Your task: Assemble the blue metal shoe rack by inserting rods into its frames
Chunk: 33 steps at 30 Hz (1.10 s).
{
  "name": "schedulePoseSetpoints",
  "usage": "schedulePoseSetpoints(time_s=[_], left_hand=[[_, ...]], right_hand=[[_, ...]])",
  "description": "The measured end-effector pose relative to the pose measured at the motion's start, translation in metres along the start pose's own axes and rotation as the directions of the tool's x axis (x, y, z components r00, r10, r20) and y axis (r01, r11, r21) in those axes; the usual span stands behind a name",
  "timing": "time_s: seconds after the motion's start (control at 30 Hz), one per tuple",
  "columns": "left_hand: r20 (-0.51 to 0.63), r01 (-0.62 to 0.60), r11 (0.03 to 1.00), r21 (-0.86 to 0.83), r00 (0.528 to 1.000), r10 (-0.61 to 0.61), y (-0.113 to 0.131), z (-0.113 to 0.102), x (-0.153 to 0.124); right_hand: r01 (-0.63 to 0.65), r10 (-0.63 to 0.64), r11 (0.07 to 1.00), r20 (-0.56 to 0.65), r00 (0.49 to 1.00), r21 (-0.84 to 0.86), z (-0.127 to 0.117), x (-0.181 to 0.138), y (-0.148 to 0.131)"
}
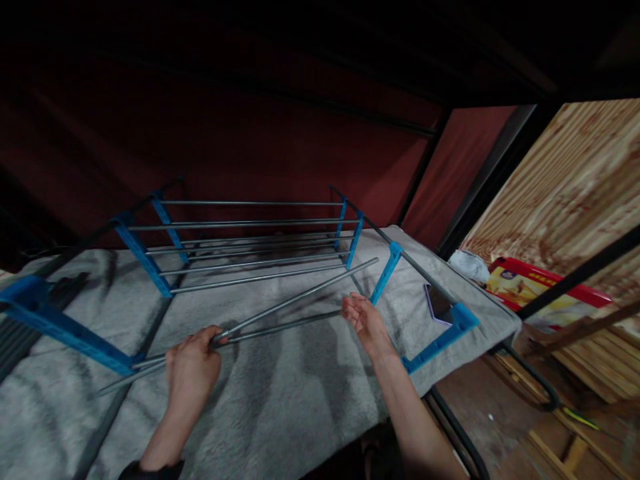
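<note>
My left hand (193, 367) is closed around thin grey metal tubes at the lower left. One loose tube (300, 293) slants up to the right, its far end free in the air. A lower tube (285, 326) runs from the left blue plastic bracket (80, 333) through my left hand to my right fingertips. My right hand (367, 325) is turned palm up, fingers loosely curled and apart, at that tube's right part; whether the fingertips touch it is unclear. Beside it stands another blue bracket (385, 273). Further back, several tubes (260, 273) span between blue brackets (143, 257).
The rack lies on a grey blanket (280, 413) on a bed with dark metal framing. A phone (439, 303) rests inside the right end. More tubes (25, 333) lie at far left. On the right are a red-and-yellow box (545, 293), wooden slats (595, 360) and a yellow-green handled tool (580, 419).
</note>
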<state>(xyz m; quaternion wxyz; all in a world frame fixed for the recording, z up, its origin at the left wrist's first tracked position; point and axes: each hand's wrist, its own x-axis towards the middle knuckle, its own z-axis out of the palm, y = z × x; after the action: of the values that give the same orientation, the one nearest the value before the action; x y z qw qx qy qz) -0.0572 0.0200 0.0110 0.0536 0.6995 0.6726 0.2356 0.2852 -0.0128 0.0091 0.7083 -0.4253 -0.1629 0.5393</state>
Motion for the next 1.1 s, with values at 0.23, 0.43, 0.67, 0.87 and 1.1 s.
schedulePoseSetpoints(time_s=[0.23,0.43,0.67,0.87,1.1], left_hand=[[-0.013,-0.116,0.992,0.058,0.993,0.117,-0.004,0.005,-0.001],[-0.081,-0.198,0.98,0.008,0.977,0.198,-0.023,0.017,0.001],[-0.073,-0.253,0.967,0.039,0.964,0.255,-0.01,0.012,-0.005],[-0.152,-0.259,0.955,0.145,0.948,0.28,0.008,0.003,-0.01],[-0.354,-0.13,0.984,0.122,0.921,0.165,0.016,-0.01,-0.015]], right_hand=[[0.099,-0.092,0.987,-0.061,0.994,0.127,-0.007,0.004,-0.012],[0.18,-0.173,0.98,-0.078,0.982,0.081,-0.014,0.006,-0.014],[0.182,-0.167,0.982,-0.207,0.964,0.051,-0.029,0.011,-0.005],[0.134,-0.113,0.99,-0.341,0.933,0.037,-0.048,0.015,-0.003],[0.103,-0.072,0.993,-0.429,0.9,0.049,-0.073,0.022,-0.009]])
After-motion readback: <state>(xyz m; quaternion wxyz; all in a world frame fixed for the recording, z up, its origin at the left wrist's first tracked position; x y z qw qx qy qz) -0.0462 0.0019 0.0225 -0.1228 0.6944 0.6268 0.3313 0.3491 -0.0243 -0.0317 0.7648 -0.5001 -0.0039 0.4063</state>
